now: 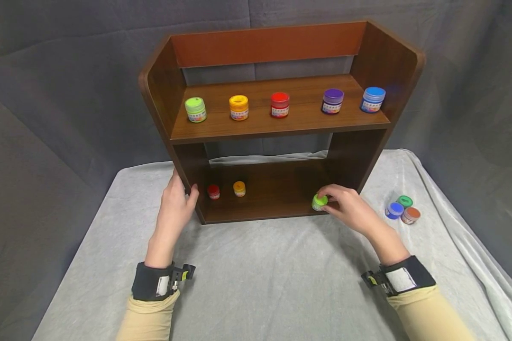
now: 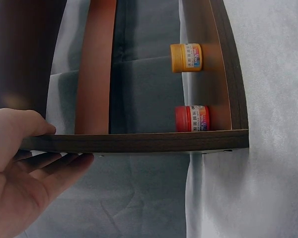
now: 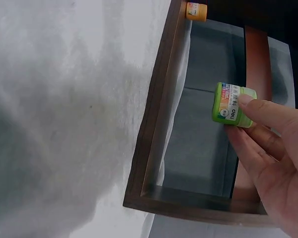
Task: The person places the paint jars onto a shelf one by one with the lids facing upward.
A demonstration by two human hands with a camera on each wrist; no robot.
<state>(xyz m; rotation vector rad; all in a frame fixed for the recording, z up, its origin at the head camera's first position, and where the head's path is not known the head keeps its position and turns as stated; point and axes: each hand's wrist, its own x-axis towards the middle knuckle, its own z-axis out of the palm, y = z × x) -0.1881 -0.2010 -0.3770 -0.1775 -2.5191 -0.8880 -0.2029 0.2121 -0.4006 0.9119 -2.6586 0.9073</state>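
Observation:
My left hand (image 1: pixel 173 204) grips the left side panel of a dark brown two-tier shelf (image 1: pixel 281 130). In the left wrist view its thumb lies on the panel's inner side and the fingers (image 2: pixel 64 171) on the outer side. Between thumb and fingers, my right hand (image 1: pixel 347 208) pinches a light green paint jar (image 1: pixel 319 202) by its lid end, at the lower tier's right front. The right wrist view shows the jar's label (image 3: pixel 229 102) with the bottom board beyond it. A red paint jar (image 1: pixel 213 192) and an orange-yellow one (image 1: pixel 239 189) stand at the lower tier's left.
Along the upper tier stand light green (image 1: pixel 196 110), yellow (image 1: pixel 239 108), red (image 1: pixel 279 104), purple (image 1: pixel 332 101) and blue (image 1: pixel 372 99) jars. Blue (image 1: pixel 394 210), green (image 1: pixel 405 201) and brown (image 1: pixel 411 216) jars cluster on the grey cloth right of the shelf. Dark curtains hang behind.

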